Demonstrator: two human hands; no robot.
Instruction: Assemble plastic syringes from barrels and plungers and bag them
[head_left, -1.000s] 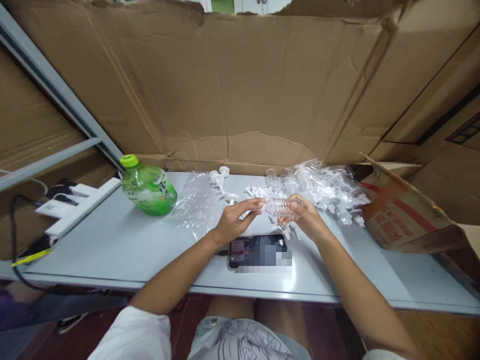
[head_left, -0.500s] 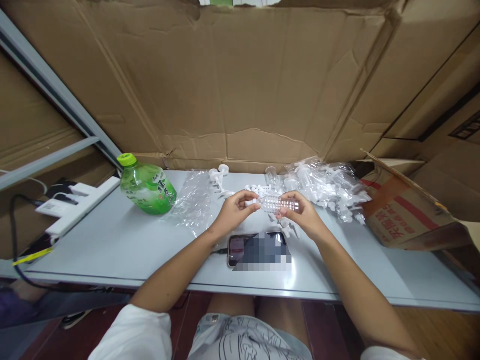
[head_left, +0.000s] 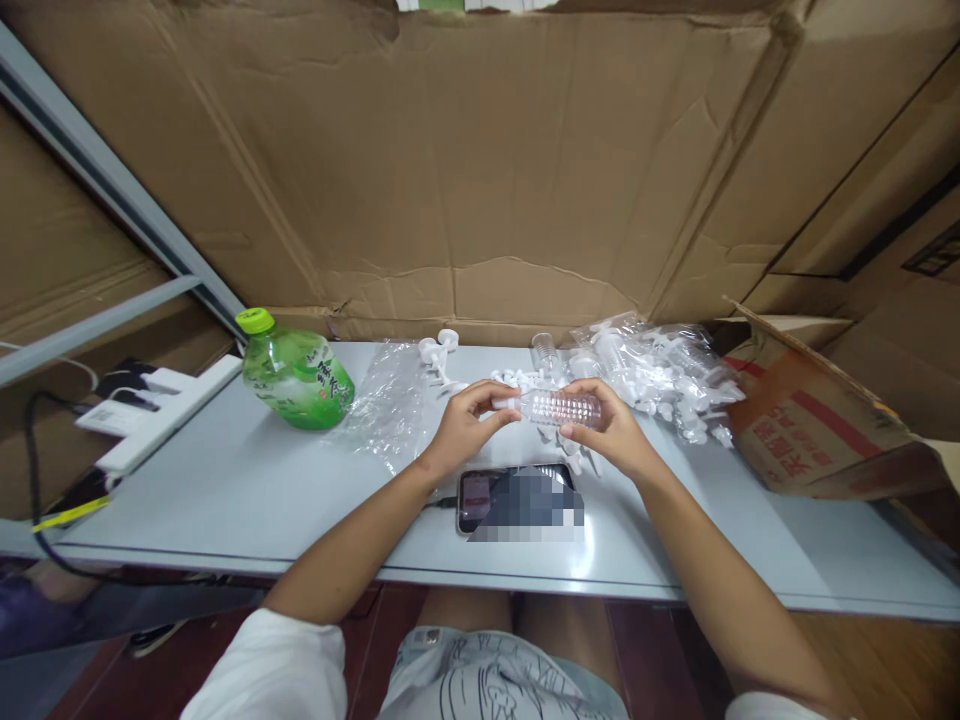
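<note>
My right hand [head_left: 606,428] is closed around a small clear ribbed plastic bottle [head_left: 564,407], held sideways above the table. My left hand [head_left: 466,425] pinches a small white plastic piece [head_left: 507,402] against the bottle's left end. Both hands hover just beyond a phone [head_left: 517,497] that lies flat on the table. Loose white plastic parts [head_left: 517,380] lie scattered behind the hands.
A green drink bottle [head_left: 296,372] lies at the left. An empty clear bag [head_left: 390,400] sits beside it, and a clear bag full of white parts [head_left: 660,375] sits at the right. A cardboard box [head_left: 810,425] stands far right, a power strip [head_left: 161,410] far left.
My left hand went from stretched fingers to a pinch on the white piece at the bottle's end. Both hands and the bottle rose slightly and turned level.
</note>
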